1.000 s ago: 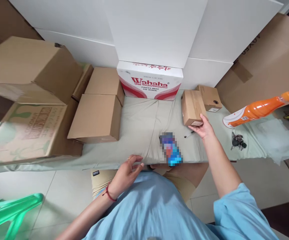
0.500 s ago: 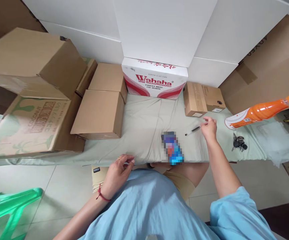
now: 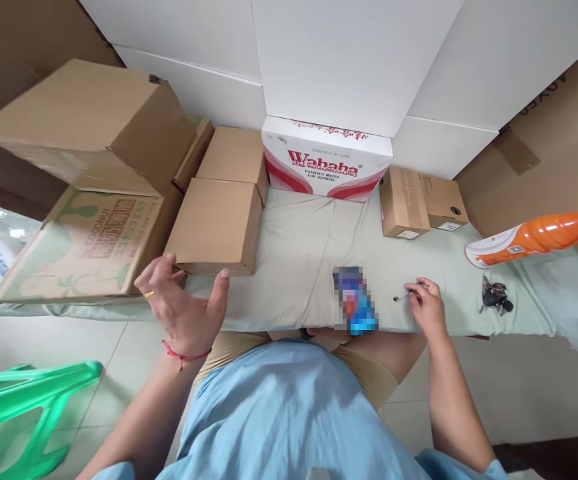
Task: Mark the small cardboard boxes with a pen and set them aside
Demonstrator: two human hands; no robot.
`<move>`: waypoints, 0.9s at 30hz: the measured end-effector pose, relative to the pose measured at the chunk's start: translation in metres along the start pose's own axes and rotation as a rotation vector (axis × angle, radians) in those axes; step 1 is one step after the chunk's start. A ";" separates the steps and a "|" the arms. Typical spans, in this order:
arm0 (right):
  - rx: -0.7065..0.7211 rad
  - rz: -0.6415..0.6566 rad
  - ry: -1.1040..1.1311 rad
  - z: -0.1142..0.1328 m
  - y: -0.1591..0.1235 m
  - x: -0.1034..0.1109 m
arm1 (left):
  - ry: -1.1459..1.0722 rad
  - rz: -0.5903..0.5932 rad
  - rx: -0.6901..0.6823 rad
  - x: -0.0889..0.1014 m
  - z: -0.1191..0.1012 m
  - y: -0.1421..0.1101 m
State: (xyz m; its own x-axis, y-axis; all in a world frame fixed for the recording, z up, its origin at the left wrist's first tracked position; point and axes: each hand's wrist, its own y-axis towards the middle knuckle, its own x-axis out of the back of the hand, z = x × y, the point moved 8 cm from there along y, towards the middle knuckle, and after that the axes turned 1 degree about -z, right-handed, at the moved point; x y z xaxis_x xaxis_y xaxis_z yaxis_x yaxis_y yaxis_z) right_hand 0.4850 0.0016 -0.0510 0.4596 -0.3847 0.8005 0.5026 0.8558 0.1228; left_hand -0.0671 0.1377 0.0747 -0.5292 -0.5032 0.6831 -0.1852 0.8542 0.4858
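My right hand is closed on a thin pen, pinched between thumb and fingers at the right of the cloth-covered table. The pen's tip end points left, while its other end is mostly covered by my fingers. To the left of that hand lies a phone with a blurred screen. My left hand is raised at the table's front edge, thumb and fingers spread, with nothing in it. It is nearest to a plain brown cardboard box, partly in front of that box's lower front corner; whether it touches cannot be told.
Larger cartons are stacked at the left. A white and red water carton stands against the wall, beside two small boxes. Keys, an orange bottle and clear plastic lie right. A green stool stands below left.
My left hand has risen and moved left toward the brown box, its fingers opening. My right hand has taken hold of the pen and drawn it nearer to me. The view has shifted slightly left.
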 end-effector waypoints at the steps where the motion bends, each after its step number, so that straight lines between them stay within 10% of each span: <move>1: 0.010 -0.018 -0.011 0.001 -0.005 0.000 | 0.049 0.031 -0.015 -0.005 -0.002 0.008; 11: 0.094 -0.007 -0.094 0.012 -0.028 -0.011 | 0.370 0.365 -0.019 -0.069 -0.023 0.038; 27: -0.012 -0.143 -0.130 0.013 -0.024 0.018 | 0.213 0.502 -0.199 -0.033 -0.002 -0.006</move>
State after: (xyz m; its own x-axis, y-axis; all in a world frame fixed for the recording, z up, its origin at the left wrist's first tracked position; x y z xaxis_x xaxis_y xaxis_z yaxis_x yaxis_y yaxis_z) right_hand 0.4714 -0.0211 -0.0316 0.2849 -0.4534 0.8445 0.5646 0.7914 0.2344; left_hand -0.0468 0.1488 0.0500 -0.3302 -0.0757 0.9409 0.2154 0.9644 0.1532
